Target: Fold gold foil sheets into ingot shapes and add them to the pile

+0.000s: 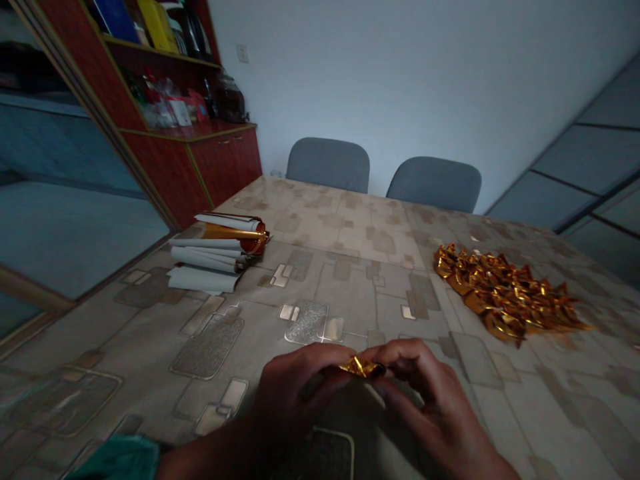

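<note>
Between my two hands, just above the table, is a small piece of folded gold foil paper (361, 366). My left hand (305, 380) pinches its left end, thumb and fingers pressed together. The right end is pinched by my right hand (425, 387). Much of the foil is covered by the fingertips. Off to the right lies a cluster of folded gold foil pieces (505, 290), set close together in rows. On the left sits a stack of curled paper sheets (207, 257), pale on one side and gold on the other.
A patterned cloth covers the table (345, 267). Two grey chairs (327, 163) stand behind its far edge, against a pale wall. At the back left is a red-brown cabinet (225, 163) with bags, a jar and other goods on its shelves.
</note>
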